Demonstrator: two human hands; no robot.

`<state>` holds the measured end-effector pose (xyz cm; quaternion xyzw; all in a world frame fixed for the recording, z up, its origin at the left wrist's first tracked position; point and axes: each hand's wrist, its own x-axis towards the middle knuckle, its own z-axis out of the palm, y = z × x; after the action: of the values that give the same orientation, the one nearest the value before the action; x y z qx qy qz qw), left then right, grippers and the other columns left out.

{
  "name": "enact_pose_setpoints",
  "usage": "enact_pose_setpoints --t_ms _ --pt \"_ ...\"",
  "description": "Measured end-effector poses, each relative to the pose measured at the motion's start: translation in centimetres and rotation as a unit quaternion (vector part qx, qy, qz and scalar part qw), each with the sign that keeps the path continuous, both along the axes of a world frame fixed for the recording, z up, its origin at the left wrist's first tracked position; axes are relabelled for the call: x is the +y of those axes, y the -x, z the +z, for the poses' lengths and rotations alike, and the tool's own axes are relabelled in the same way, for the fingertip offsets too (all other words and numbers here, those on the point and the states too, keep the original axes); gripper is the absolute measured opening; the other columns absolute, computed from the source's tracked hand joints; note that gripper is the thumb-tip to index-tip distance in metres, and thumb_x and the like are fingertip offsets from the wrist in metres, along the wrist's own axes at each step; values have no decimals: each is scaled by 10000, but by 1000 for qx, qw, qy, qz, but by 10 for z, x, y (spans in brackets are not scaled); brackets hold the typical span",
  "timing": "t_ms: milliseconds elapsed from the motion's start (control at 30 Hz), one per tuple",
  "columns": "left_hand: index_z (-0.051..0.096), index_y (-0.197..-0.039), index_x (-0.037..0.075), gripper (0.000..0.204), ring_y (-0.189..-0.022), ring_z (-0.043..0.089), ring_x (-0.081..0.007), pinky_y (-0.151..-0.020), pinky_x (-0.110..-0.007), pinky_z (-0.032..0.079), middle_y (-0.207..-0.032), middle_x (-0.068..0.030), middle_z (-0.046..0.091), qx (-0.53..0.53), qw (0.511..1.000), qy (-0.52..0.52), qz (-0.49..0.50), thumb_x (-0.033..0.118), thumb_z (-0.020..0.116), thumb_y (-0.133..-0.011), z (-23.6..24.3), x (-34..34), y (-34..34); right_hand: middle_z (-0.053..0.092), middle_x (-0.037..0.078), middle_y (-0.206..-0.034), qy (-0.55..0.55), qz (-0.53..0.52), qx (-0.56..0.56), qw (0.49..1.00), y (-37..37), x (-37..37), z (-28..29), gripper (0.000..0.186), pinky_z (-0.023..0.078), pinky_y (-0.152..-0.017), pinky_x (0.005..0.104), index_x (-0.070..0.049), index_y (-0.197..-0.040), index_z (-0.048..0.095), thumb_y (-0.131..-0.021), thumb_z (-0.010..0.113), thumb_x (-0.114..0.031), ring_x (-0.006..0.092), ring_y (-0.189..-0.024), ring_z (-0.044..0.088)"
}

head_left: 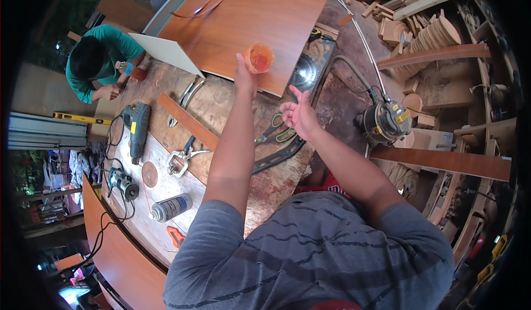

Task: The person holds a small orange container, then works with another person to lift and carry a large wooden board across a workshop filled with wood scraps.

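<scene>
Cup point(261, 58), orange and see-through, at upper centre of the frame: the left hand point(245, 77) pinches it in its grip, before a brown panel point(238, 22). Below and right, the right hand point(300, 116) has its grip loosely spread, near green-handled scissors point(270, 138). At lower left, a spray can point(171, 207) lies on the table point(271, 191).

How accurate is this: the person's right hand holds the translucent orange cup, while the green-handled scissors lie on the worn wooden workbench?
One part is wrong: the head view shows the translucent orange cup in the left hand, not the right. The green-handled scissors do lie on the worn wooden workbench.
</scene>
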<state>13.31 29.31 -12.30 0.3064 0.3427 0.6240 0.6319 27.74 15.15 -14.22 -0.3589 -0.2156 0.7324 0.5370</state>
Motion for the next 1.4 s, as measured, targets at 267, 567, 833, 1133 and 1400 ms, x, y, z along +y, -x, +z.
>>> enact_pose_setpoints --t_ms 267,567,833,1133,1400 --pt "403 -1356 -31 634 -1279 458 -227 -1098 -359 342 -1355 -139 487 5 1000 -8 -12 495 306 -1016 1 1 2 537 64 -799 13 -7 40 999 7 5 -3 814 386 -490 222 -175 -1523 73 -917 234 -693 105 -594 507" --pt "406 -1356 -21 628 -1269 461 -219 -1093 -357 341 -1350 -131 490 2 1000 -7 -11 497 300 -1017 5 -2 0 536 56 -785 18 41 -19 999 25 -8 -5 800 376 -436 191 -275 -1525 -39 -911 249 -699 90 -558 492" --pt "427 -1338 -15 619 -1258 471 -218 -1091 -358 339 -1335 -124 502 -12 1000 3 -6 500 317 -1013 6 -2 -2 538 60 -782 -2 81 -130 988 28 -23 -1 739 385 -446 195 -213 -1532 12 -967 257 -621 80 -537 478" --pt "429 -1333 -23 622 -1265 468 -221 -1097 -364 340 -1331 -126 506 -3 1000 -1 -9 499 320 -1012 5 0 -1 537 55 -781 -4 -11 -240 971 2 0 8 714 347 -437 207 -82 -1468 231 -981 264 -603 83 -510 461" --pt "415 -1349 -13 619 -1270 459 -224 -1096 -367 341 -1350 -128 486 0 1000 -11 -23 495 293 -1018 7 -1 -2 509 42 -744 32 19 -199 979 -13 25 -1 867 308 -408 206 -88 -1465 259 -895 253 -740 82 -509 445"
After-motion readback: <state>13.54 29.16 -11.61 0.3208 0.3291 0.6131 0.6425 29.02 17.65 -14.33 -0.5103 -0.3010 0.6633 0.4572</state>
